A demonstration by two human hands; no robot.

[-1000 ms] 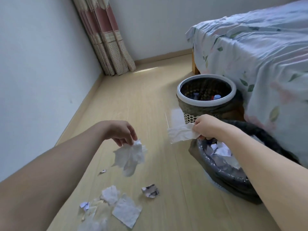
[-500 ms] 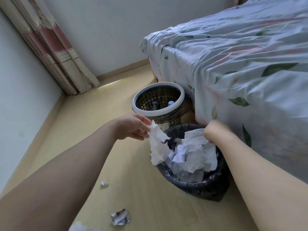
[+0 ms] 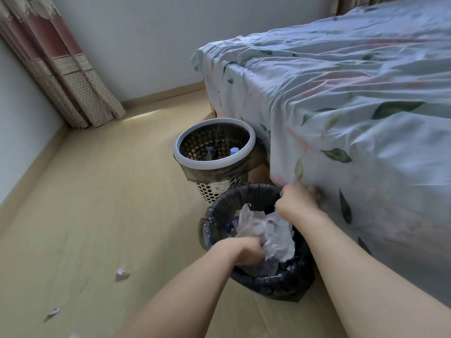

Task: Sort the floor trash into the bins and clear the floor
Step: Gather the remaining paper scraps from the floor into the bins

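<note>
While both hands, left hand (image 3: 246, 250) and right hand (image 3: 296, 203), clutch crumpled tissues (image 3: 266, 230) inside the black-lined bin (image 3: 210, 230), releasing them seems next, then fetching the floor scraps (image 3: 121, 274).

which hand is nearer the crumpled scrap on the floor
Left. The left hand is in the black-lined bin, on the side toward the crumpled scrap; the right hand is at the bin's far rim by the bed.

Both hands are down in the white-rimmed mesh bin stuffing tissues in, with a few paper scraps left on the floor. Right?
Not quite: the head view shows the left hand and right hand in the black-bagged bin, pushing the tissues. The white-rimmed mesh bin stands beyond it, untouched. Paper scraps do remain on the floor.
</note>
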